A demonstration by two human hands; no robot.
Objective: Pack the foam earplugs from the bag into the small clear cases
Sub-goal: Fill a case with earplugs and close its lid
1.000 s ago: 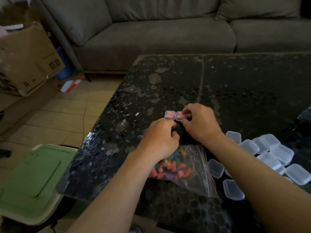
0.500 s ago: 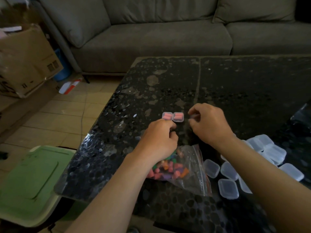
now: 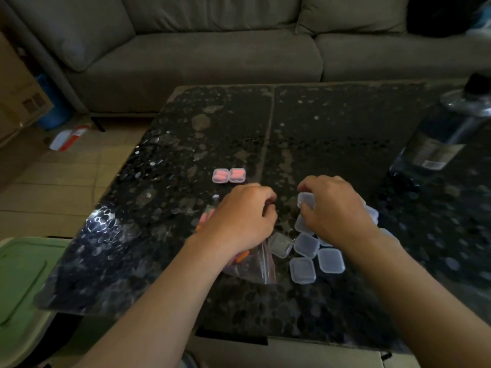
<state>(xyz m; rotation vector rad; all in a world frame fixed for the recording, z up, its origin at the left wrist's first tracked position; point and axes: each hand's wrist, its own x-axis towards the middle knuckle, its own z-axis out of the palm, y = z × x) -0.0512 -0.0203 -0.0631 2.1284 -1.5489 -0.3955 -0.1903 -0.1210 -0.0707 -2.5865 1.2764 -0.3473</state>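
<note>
The right hand (image 3: 334, 208) is holding one small clear plastic case (image 3: 306, 201). Its fingers are curled round the case and pinching it just above the dark speckled tabletop (image 3: 332, 134). More empty clear cases (image 3: 329, 260) are lying in a bunch under and near that hand. The left hand (image 3: 239, 216) is resting on the clear zip bag of colourful foam earplugs (image 3: 255, 266), just left of the bunch. Its fingers are curled in, and I cannot tell if they are gripping anything. Two small cases with pink earplugs inside (image 3: 220, 175) are sitting side by side, touching, a little farther away. A clear bottle (image 3: 438, 139) is sitting at the far right.
</note>
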